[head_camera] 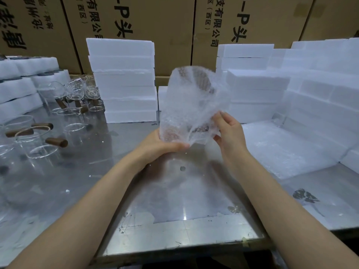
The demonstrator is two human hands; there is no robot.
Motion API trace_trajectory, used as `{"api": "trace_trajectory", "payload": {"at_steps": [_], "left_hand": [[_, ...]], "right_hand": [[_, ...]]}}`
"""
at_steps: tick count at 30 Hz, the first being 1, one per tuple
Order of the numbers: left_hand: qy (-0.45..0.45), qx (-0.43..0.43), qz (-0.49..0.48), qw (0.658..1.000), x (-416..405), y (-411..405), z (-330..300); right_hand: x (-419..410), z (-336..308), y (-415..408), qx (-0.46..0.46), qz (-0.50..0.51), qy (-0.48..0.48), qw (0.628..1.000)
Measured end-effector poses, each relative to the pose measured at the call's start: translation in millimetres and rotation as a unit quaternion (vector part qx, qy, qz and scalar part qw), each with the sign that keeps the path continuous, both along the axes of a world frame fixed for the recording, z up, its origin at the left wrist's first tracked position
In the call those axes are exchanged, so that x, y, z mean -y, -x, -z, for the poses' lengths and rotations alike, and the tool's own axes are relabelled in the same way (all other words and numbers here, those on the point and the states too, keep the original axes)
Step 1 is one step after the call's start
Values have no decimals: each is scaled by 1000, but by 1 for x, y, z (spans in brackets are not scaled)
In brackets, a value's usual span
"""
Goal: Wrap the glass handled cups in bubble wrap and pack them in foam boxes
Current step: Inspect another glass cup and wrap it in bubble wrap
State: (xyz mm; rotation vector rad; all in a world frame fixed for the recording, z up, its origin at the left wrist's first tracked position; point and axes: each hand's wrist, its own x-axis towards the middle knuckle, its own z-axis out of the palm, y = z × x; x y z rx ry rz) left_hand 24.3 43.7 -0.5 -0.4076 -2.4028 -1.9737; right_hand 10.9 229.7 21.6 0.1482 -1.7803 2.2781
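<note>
Both forearms reach out over the steel table (58, 191), raised a little above it. The left hand (163, 142) lies palm-up beneath the bubble-wrapped bundle (191, 105), fingers curled around its lower end. The right hand (229, 129) stands upright at the bundle's right side, thumb and fingertips pinching loose wrap. A dark handle shape shows faintly through the wrap. Bare glass cups (38, 136) with brown handles stand at the left; foam boxes (124, 80) are stacked behind.
</note>
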Motion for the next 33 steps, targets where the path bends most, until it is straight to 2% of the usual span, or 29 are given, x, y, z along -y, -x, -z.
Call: {"api": "trace_trajectory", "payload": {"at_steps": [2,4,12,15,17,24,33], "left_hand": [[78,-24,-18,997,-1,1,0],[117,-41,-19,992,-2,1,1],[147,-58,-15,987,-6,-2,3],[151,-71,-9,986,-7,-1,5],[139,-80,10,987,-6,0,6],[58,-75,71,993,-8,-4,0],[-68,-39,22,997,-11,-1,1]], "right_hand": [[2,1,1,11,10,-44,999],[3,4,2,28,13,-100,994],[8,5,0,-8,-24,-125,992],[12,9,1,-23,-5,-182,983],[16,12,0,-40,6,-224,974],[20,15,-4,-85,-6,-280,956],[22,10,-9,-97,8,-344,934]]}}
